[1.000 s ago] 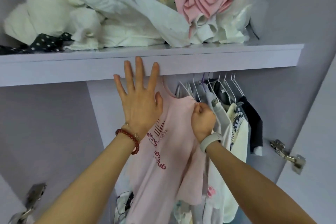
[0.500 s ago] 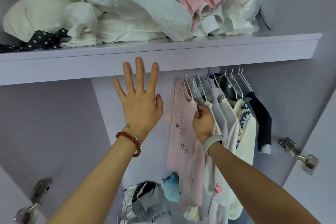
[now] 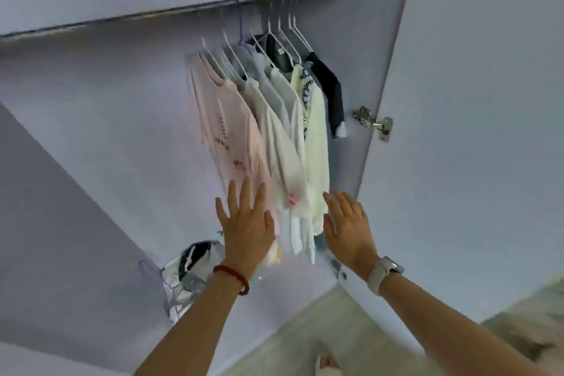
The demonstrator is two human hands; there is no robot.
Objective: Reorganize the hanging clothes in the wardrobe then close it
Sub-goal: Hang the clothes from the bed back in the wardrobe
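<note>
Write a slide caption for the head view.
Both open hands, left hand and right hand, at the hems of hanging clothes in the open wardrobe.

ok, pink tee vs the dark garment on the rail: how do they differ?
The pink tee hangs at the left end of the row; the dark garment hangs at the right end, nearest the open door. The pink tee is pale with red lettering; the dark garment is navy or black with a light cuff. The pink tee reaches down to the left hand; the dark garment ends higher. Both hang on white hangers.
</note>
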